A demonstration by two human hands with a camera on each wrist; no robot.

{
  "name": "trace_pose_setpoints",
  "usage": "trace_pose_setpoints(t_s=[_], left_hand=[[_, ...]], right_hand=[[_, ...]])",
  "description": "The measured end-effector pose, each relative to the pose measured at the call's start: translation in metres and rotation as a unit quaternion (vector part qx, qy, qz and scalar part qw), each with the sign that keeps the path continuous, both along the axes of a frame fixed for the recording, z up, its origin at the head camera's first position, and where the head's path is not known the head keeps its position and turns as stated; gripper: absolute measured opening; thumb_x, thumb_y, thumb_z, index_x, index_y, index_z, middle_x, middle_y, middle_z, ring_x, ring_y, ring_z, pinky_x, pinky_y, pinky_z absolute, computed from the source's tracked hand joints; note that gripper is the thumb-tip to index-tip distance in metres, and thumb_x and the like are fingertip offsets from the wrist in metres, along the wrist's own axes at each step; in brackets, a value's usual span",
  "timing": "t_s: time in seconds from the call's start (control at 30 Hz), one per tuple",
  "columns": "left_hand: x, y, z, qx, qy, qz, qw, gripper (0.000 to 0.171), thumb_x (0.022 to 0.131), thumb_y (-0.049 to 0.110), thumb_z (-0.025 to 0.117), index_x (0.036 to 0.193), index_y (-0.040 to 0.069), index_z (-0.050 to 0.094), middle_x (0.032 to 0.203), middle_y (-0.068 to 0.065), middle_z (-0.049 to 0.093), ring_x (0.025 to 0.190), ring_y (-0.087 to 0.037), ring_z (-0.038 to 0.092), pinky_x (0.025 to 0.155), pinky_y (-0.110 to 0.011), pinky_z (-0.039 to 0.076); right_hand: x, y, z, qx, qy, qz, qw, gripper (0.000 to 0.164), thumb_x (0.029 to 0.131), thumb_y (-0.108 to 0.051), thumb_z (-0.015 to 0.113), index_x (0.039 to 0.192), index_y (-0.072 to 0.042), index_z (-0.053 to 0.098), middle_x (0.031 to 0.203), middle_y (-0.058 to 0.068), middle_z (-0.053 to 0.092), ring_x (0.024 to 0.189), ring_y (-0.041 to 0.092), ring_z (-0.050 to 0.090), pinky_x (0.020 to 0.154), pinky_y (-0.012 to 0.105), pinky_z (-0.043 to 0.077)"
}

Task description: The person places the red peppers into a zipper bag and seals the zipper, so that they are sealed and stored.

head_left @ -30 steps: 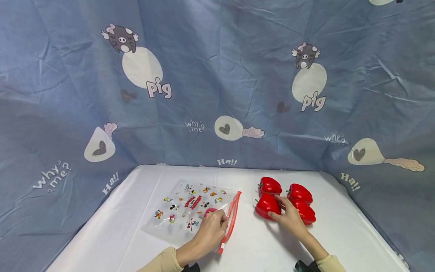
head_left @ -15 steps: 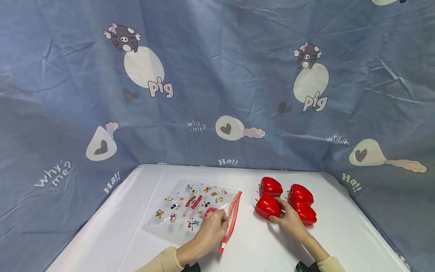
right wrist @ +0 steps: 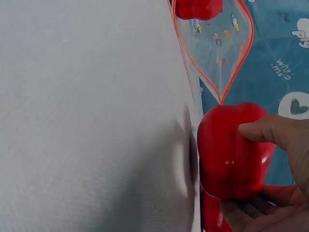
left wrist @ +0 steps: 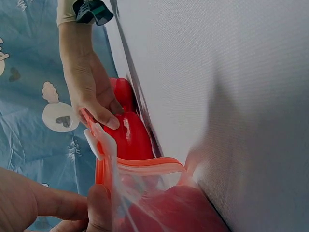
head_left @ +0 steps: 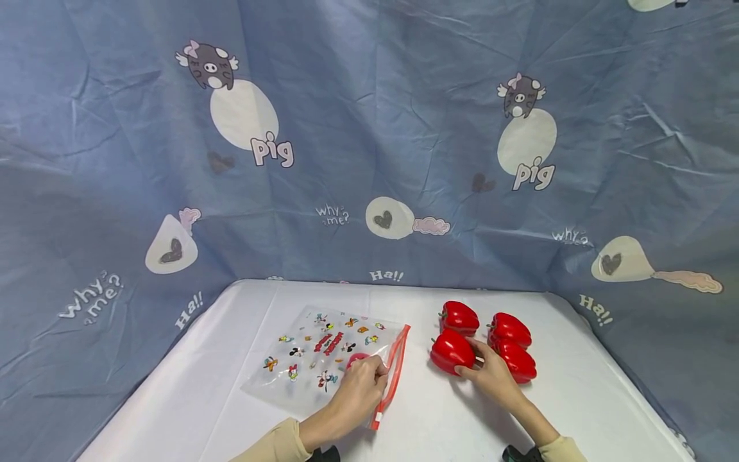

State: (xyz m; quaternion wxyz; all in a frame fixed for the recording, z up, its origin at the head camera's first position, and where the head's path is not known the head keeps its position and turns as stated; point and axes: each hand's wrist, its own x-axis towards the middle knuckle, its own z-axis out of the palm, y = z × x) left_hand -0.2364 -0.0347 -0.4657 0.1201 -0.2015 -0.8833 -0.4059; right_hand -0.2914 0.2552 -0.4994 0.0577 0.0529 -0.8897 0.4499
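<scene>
My right hand (head_left: 495, 372) grips a glossy red bell pepper (head_left: 451, 351), thumb on one side and fingers on the other, as the right wrist view shows. My left hand (head_left: 359, 390) pinches the upper layer of a clear zip bag (head_left: 283, 378) near its red-orange zip edge. In the right wrist view the bag's mouth (right wrist: 231, 79) gapes, and a red bell pepper (right wrist: 198, 8) lies inside. Through the plastic in the left wrist view, that pepper appears as a red shape (left wrist: 174, 212). Part of it is hidden behind my left hand in the head view.
Behind the held pepper lies another red bell pepper (head_left: 459, 317). Two more, one farther back (head_left: 509, 330) and one nearer (head_left: 517, 361), lie right of my right hand. A white cloth covers the table (head_left: 404, 410), and a blue printed curtain (head_left: 323, 128) hangs around it.
My right hand's pepper has shifted slightly to the left, with a small gap now showing between it and the palm. The left hand and the bag have stayed in place.
</scene>
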Motion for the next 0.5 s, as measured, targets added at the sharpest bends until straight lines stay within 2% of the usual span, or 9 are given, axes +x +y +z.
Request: trace_pose_setpoints(t_s=[0.23, 0.5], left_hand=[[0.0, -0.001, -0.002, -0.003, 0.014, -0.003, 0.9999, 0.01, 0.085, 0.001, 0.06, 0.077, 0.007, 0.062, 0.066, 0.006, 0.056, 0.059, 0.001, 0.046, 0.053, -0.017, 0.041], [0.0, -0.001, 0.0, 0.003, -0.004, -0.006, 1.0, 0.01, 0.086, 0.002, 0.059, 0.077, 0.007, 0.062, 0.065, 0.007, 0.056, 0.057, 0.002, 0.046, 0.051, -0.017, 0.041]], right_hand=[[0.002, -0.001, 0.004, -0.01, 0.001, 0.001, 1.0, 0.071, 0.076, -0.017, 0.079, 0.136, 0.003, 0.047, 0.131, 0.024, 0.056, 0.118, 0.037, 0.058, 0.093, 0.042, 0.051], [0.009, -0.007, 0.014, -0.027, -0.001, 0.018, 0.999, 0.07, 0.076, -0.017, 0.079, 0.136, 0.003, 0.047, 0.13, 0.025, 0.056, 0.118, 0.038, 0.057, 0.094, 0.043, 0.051]])
